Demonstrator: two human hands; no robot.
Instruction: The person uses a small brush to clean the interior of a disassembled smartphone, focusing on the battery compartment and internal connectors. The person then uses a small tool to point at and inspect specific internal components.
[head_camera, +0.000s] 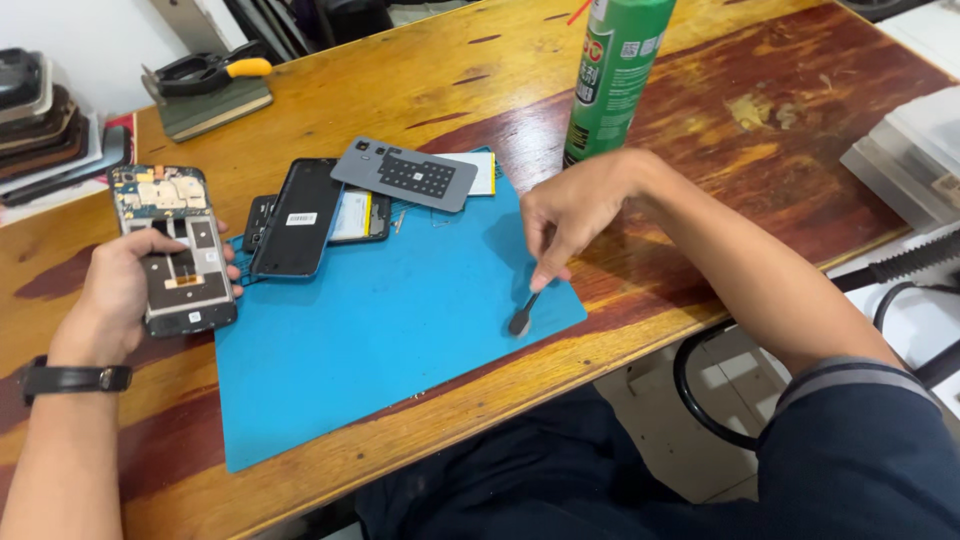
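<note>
left hand (120, 290) clamps the opened phone (175, 250) at frame left; right hand (570, 210) pinches a small black tool (523, 312) on the blue mat (400, 340), centre. advise steady grip, light tool pressure.

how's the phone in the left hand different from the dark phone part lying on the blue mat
The opened phone is gripped in the left hand over the wooden table; the dark phone part lies loose on the blue mat, untouched.
The opened phone shows bare circuitry and metal shields; the dark phone part shows a smooth black face with one small white label.
Both are slim rectangles of about the same size, lying roughly lengthwise away from the person.
</note>
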